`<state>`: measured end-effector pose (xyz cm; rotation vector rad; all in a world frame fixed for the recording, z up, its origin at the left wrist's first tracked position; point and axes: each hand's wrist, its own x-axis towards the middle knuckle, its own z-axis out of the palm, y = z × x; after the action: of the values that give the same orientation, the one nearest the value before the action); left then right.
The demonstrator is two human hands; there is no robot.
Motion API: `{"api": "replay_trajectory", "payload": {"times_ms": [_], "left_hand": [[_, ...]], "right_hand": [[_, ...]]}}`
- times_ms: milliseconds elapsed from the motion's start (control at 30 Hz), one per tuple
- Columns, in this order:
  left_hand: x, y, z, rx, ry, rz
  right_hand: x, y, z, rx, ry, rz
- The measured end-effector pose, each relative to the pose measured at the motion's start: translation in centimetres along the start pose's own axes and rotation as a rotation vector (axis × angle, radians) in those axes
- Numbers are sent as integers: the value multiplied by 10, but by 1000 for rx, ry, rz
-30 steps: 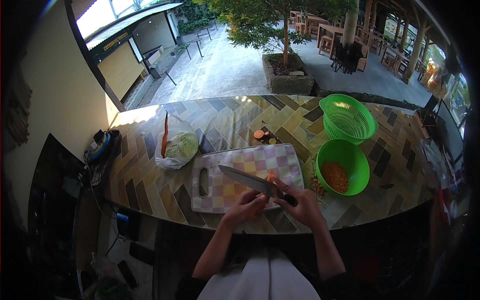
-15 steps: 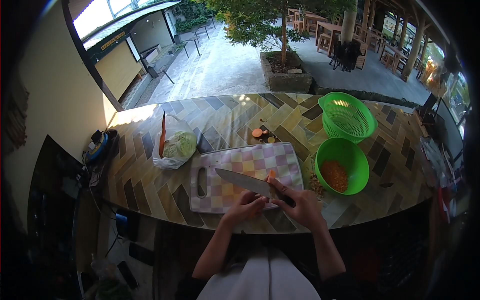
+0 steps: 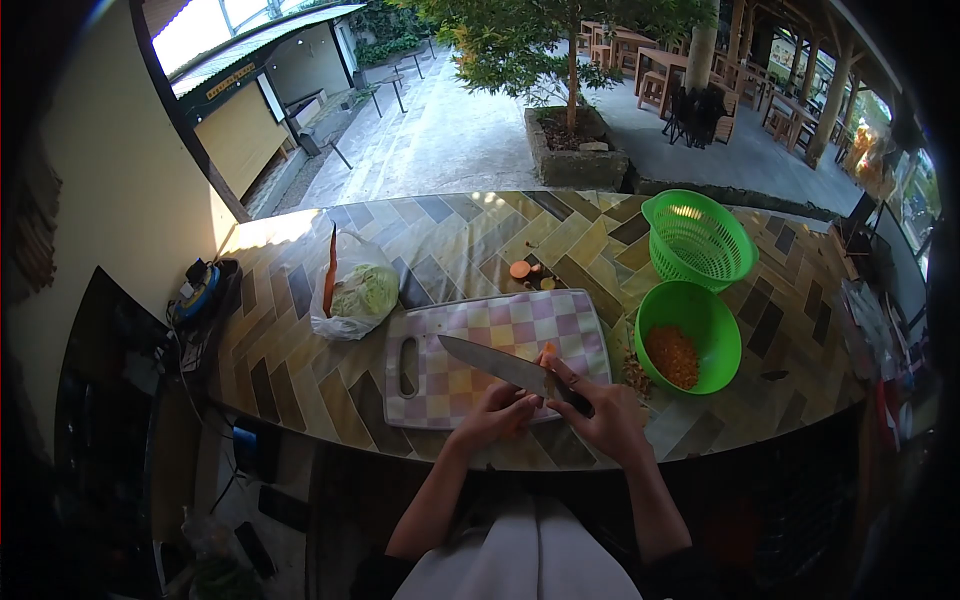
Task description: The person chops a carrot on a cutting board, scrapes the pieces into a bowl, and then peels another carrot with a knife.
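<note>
My right hand [image 3: 606, 412] is wrapped round the handle of a large knife [image 3: 495, 362], whose blade points up and left over the checkered cutting board [image 3: 450, 325]. Close beside it, my left hand [image 3: 492, 418] has its fingers pressed together near the board's front edge; what they hold is too small to make out. A bit of orange carrot [image 3: 547, 352] shows by the blade near my right fingers. Right of the board, a green bowl [image 3: 722, 340] holds chopped orange pieces [image 3: 672, 357].
A green colander [image 3: 700, 240] stands behind the bowl. A plastic bag with cabbage [image 3: 362, 292] and a carrot [image 3: 330, 275] lies at the left. Carrot ends [image 3: 520, 269] lie behind the board, brown scraps [image 3: 636, 375] beside the bowl.
The whole view has shifted slightly, so things appear a little lower and further right. Both hands and the knife keep nearly the same pose over the board.
</note>
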<state>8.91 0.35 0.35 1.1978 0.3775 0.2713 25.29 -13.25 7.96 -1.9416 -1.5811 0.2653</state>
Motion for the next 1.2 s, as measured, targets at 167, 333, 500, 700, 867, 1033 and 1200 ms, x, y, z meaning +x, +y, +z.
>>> {"api": "replay_trajectory", "payload": {"times_ms": [167,333,500,700,867,1033,1200], "left_hand": [[-1,2,-1,-10,-12,-4],[0,5,1,72,-28,49],[-2,11,4,50,-29,66],[-1,1,-3,-24,-26,69],[1,-6,-12,-63,-76,60],[0,4,-6,15,-94,63],[-1,9,0,34,-61,53]], "right_hand": [[0,8,10,31,36,-40],[0,12,11,57,28,8],[0,2,10,202,84,20],[1,3,3,189,34,-10],[5,6,-4,139,-69,-2],[5,10,-2,147,-35,3],[2,8,10,230,103,58]]}}
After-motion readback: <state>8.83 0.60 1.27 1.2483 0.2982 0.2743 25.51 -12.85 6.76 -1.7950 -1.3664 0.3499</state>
